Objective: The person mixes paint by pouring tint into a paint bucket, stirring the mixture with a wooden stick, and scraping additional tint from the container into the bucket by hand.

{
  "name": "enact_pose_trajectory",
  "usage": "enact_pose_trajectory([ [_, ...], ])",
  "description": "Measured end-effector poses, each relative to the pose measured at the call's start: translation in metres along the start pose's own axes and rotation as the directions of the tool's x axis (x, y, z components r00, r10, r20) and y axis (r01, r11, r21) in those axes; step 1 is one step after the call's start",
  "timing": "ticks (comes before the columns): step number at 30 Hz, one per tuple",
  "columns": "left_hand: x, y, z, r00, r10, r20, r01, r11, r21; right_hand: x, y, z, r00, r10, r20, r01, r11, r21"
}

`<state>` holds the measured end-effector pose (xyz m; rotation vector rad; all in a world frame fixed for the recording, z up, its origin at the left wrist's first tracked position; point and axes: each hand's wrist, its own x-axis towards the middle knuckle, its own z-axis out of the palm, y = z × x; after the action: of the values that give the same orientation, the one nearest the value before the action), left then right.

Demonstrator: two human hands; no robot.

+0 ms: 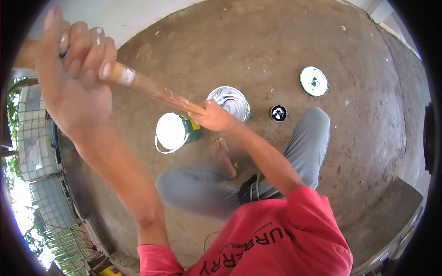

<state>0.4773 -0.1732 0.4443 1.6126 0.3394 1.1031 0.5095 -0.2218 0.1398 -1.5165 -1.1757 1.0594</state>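
A long wooden pole [159,91] runs slantwise across the upper left, with a white paint smear on it. My left hand [80,69], raised close to the camera, has its fingers wrapped round the pole's upper part; white specks mark the fingertips. Further down, my right hand [215,117] is closed round the pole's lower end. The pole's far end leaves the view at the left. Beyond my right hand stands a bucket [232,103] with grey-white paint inside. A green bucket with a white top [171,131] and a wire handle is just left of that hand.
On the brown floor [363,110] are a small dark can [278,113] with white paint in it and a round paint-smeared lid [314,81]. A pale wall [142,16] borders the top left. Caged tanks [34,133] line the left side. A ledge [391,216] is at lower right.
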Motion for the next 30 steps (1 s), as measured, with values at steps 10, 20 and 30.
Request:
enact_pose_trajectory([
  [10, -0.014, 0.009, -0.011, 0.996, 0.02, 0.09, -0.012, 0.996, -0.084, -0.003, 0.004, 0.008, 0.964, -0.202, -0.175, 0.217, 0.974, 0.071],
  [20, -0.022, 0.02, -0.019, 0.995, -0.004, 0.101, 0.014, 0.995, -0.101, -0.012, 0.004, 0.012, 0.972, -0.223, -0.075, 0.227, 0.972, 0.055],
  [30, -0.033, 0.023, -0.049, 0.993, 0.024, 0.113, 0.0, 0.978, -0.207, -0.006, 0.009, 0.02, 0.967, -0.253, -0.03, 0.251, 0.967, -0.052],
])
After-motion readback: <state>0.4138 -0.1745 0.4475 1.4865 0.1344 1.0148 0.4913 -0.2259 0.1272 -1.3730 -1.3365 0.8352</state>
